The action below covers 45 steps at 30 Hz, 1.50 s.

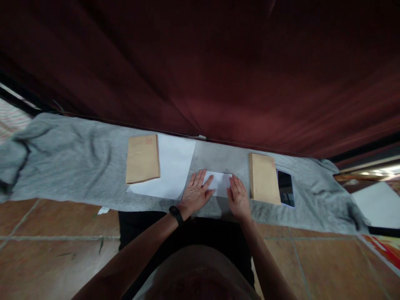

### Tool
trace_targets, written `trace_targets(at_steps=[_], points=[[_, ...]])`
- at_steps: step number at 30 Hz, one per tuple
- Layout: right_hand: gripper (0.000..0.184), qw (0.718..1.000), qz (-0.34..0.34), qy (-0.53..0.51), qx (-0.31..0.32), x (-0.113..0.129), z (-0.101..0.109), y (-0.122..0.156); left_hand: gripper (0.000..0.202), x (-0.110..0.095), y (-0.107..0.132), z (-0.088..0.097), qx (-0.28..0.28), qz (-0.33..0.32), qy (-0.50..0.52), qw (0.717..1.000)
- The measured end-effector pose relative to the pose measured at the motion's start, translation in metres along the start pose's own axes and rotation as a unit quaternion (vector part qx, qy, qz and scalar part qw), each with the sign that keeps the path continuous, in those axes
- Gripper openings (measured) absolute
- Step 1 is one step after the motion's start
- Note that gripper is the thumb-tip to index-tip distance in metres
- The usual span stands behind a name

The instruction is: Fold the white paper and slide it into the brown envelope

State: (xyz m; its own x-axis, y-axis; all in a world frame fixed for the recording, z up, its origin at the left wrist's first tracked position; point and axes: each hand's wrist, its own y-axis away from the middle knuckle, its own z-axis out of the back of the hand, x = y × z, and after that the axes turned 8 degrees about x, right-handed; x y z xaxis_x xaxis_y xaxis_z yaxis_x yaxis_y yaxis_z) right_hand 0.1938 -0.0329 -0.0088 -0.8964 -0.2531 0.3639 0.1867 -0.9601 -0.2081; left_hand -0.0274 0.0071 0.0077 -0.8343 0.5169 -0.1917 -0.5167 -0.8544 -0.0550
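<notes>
A small folded sheet of white paper [221, 180] lies on the grey cloth in front of me. My left hand [195, 192], a black band on its wrist, rests flat with fingers spread over the paper's left end. At the right end of that paper, my right hand [238, 196] touches the edge with its fingers stretched out. Left of my hands a larger white sheet [176, 160] is spread out, partly under a stack of brown envelopes [143, 159]. Another stack of brown envelopes [265, 178] sits just right of my right hand.
A dark phone [285, 188] lies beside the right stack. The grey cloth [78, 162] covers a long narrow surface, wrinkled at both ends. Behind it rises a dark red curtain-like cloth [200, 83]. Tiled floor [62, 258] shows below, with a white scrap [103, 210] near the cloth's edge.
</notes>
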Motion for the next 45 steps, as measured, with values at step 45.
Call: trace_targets(at_steps=[45], points=[[0.051,0.992,0.070,0.002,0.106,0.055,-0.023,-0.075,0.041,0.003,0.053,-0.005,-0.024,-0.137,0.003,0.990]])
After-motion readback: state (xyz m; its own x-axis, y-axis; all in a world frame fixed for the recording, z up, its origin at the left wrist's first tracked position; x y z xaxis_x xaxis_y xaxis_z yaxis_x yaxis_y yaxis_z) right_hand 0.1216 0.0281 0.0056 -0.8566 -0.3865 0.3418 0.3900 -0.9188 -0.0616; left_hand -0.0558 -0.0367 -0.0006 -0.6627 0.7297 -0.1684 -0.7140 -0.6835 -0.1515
